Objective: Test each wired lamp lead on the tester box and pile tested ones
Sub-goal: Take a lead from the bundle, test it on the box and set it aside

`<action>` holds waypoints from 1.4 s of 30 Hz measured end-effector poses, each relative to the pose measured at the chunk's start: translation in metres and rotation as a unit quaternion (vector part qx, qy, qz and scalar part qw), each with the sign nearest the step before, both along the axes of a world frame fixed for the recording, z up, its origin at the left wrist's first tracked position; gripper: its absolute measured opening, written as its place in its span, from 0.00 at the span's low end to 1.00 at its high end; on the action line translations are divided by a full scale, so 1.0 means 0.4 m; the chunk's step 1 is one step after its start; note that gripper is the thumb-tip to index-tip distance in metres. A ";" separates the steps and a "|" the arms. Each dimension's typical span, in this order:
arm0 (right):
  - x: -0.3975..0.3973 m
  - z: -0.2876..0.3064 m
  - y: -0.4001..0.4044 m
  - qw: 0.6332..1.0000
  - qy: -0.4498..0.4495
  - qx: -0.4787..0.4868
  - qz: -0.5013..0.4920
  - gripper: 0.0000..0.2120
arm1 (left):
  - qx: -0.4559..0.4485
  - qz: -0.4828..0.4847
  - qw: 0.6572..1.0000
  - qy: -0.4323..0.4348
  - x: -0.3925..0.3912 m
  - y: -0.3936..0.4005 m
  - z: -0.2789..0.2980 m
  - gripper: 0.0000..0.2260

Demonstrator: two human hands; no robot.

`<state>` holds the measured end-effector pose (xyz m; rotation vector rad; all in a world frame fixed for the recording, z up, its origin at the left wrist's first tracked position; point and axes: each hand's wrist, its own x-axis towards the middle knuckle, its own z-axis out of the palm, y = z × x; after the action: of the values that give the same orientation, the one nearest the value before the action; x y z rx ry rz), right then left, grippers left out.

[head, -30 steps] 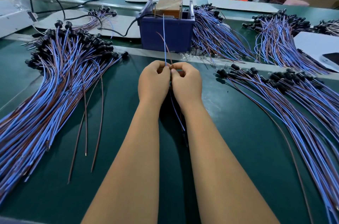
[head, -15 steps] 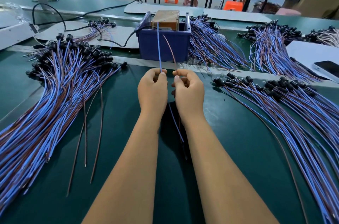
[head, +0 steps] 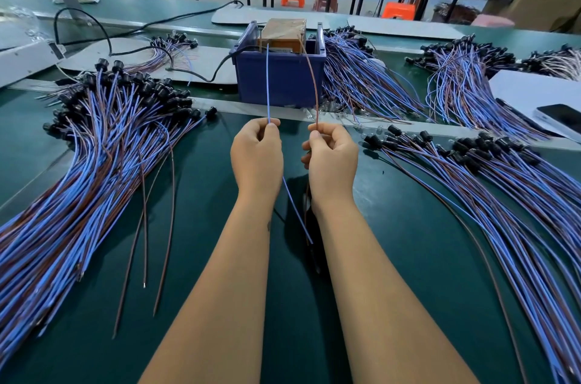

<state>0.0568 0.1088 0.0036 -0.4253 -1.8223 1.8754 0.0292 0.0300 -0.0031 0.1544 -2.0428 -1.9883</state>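
While both hands sit side by side at mid-surface, each one pinches one wire of a single lamp lead. Left hand (head: 257, 155): fingers curled, thumb and forefinger nipping the blue wire (head: 267, 82). Right hand (head: 330, 157): fingers curled likewise, nipping the brown wire (head: 313, 79).

Both wires rise from the fingertips and run straight away from the person, long axes near parallel, a gap between them. Their free tips reach up to the top of the tester box (head: 280, 79), the blue bin dead ahead of the hands. Blue tip stands at the box's left side, brown tip at its right. Whether either tip touches a contact, cannot tell; the tips are too fine.

The lead's tail drops below the wrists, toward the person, between the forearms. Its lamp end is hidden there.

Judgement: the move turns on the tips going forward and down onto the box top. Each hand is about equally near its own side of the box, so neither has to cross.

Room:
- Left pile of leads (head: 94, 170) lies well left of the hands.
- Right pile of leads (head: 490, 182) fans out well right.
- Green surface (head: 393, 242) between the piles gives a bare lane.
- Loose brown wires (head: 157, 226) lie just inside the left pile, apart from the forearm.
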 end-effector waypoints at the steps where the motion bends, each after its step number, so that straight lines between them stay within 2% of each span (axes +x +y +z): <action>1: -0.001 0.000 0.000 1.000 -0.003 -0.003 -0.001 0.07 | 0.001 0.004 1.000 -0.002 0.000 -0.001 -0.001 0.10; 11: -0.009 -0.006 -0.002 1.000 -0.017 -0.004 -0.003 0.09 | 0.003 0.020 1.000 -0.008 -0.003 -0.003 -0.001 0.09; 17: -0.015 -0.016 -0.009 0.998 -0.028 0.049 0.019 0.11 | 0.015 0.027 0.999 -0.009 -0.003 -0.005 0.002 0.09; 24: -0.015 -0.019 -0.008 0.997 -0.035 0.063 0.022 0.10 | 0.026 0.035 0.999 -0.010 -0.005 -0.007 0.003 0.09; 32: -0.011 -0.015 -0.009 0.996 -0.045 0.076 0.031 0.10 | 0.082 0.058 0.995 -0.018 -0.003 -0.012 0.005 0.10; 42: -0.009 -0.014 -0.008 0.996 -0.042 0.072 0.032 0.10 | 0.102 0.059 0.993 -0.020 -0.002 -0.011 0.007 0.10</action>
<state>0.0532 0.1055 -0.0021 -0.4034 -2.0337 1.7766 0.0285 0.0255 -0.0003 0.3521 -1.8042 -2.1307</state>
